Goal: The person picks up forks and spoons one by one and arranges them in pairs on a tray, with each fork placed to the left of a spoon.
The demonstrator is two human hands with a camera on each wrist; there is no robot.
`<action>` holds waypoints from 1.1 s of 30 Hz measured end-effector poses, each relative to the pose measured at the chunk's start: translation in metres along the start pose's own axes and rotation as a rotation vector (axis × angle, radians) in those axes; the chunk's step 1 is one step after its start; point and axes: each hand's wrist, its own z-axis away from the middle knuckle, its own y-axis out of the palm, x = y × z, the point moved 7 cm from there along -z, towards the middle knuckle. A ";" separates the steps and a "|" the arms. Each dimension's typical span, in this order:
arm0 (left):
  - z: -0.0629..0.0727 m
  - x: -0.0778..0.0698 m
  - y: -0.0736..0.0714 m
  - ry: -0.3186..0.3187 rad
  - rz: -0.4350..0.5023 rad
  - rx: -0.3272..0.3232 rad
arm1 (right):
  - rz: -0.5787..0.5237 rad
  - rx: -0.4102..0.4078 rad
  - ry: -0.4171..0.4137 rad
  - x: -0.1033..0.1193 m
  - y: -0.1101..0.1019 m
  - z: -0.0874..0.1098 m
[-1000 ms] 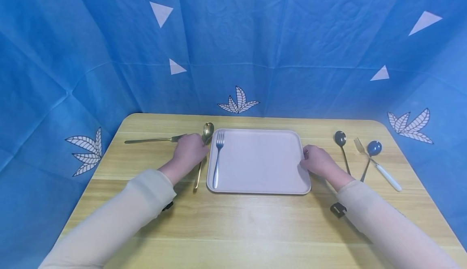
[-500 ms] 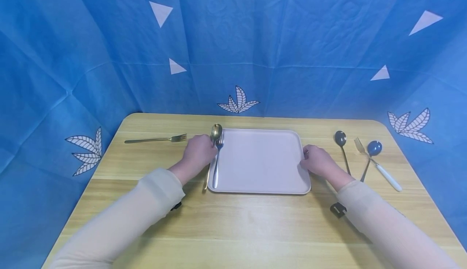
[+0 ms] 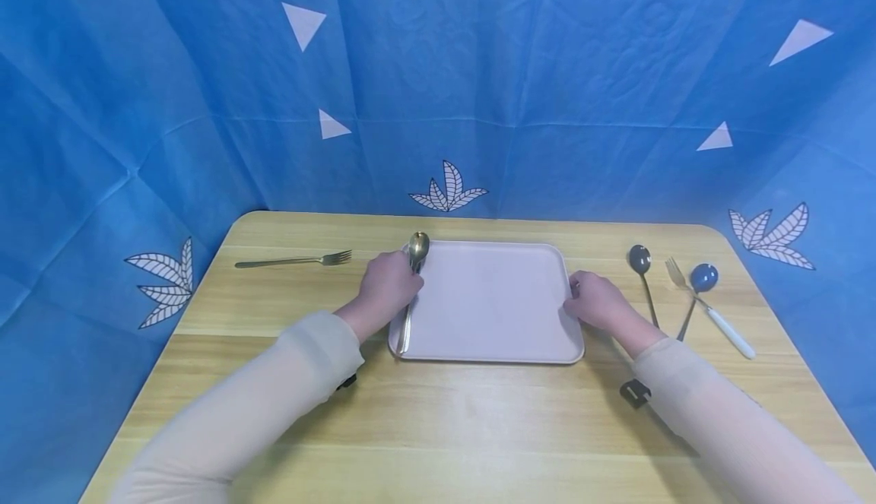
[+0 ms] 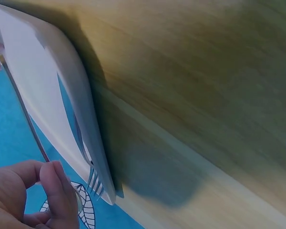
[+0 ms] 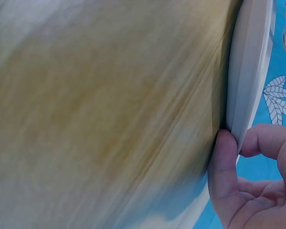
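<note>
My left hand (image 3: 388, 283) pinches the handle of a gold spoon (image 3: 419, 244), held just over the left side of a pale rectangular tray (image 3: 493, 302). In the left wrist view the spoon's thin handle (image 4: 28, 114) stays clear of the tray's surface. Below it a silver fork (image 4: 93, 177) lies inside the tray along the left rim; from the head it is mostly covered by the hand and spoon. Thumb and finger of my right hand (image 3: 598, 305) pinch the tray's right rim (image 5: 248, 71).
A gold fork (image 3: 328, 259) lies on the wooden table (image 3: 465, 420) left of the tray. To the right are a dark spoon (image 3: 640, 261), a second spoon (image 3: 703, 277) and a white-handled fork (image 3: 729, 334) crossing its handle. Blue patterned cloth (image 3: 438, 71) hangs behind the table.
My left hand has carried the gold spoon rightward from beside the tray to over its left edge, above the silver fork. The right hand has kept its grip on the rim.
</note>
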 end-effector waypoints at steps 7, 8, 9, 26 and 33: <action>-0.002 -0.007 0.005 -0.037 0.021 0.011 | -0.002 -0.010 -0.008 -0.002 0.000 -0.002; -0.002 -0.007 0.007 -0.038 0.019 0.012 | -0.002 -0.009 -0.007 -0.002 0.000 -0.002; -0.002 -0.008 0.008 -0.038 0.019 0.015 | -0.002 -0.008 -0.006 -0.002 0.000 -0.002; -0.004 -0.008 0.019 -0.064 0.007 0.031 | -0.016 -0.002 0.003 0.001 0.001 0.001; -0.004 -0.008 0.023 -0.061 0.023 0.034 | -0.015 0.003 0.009 0.002 -0.001 0.002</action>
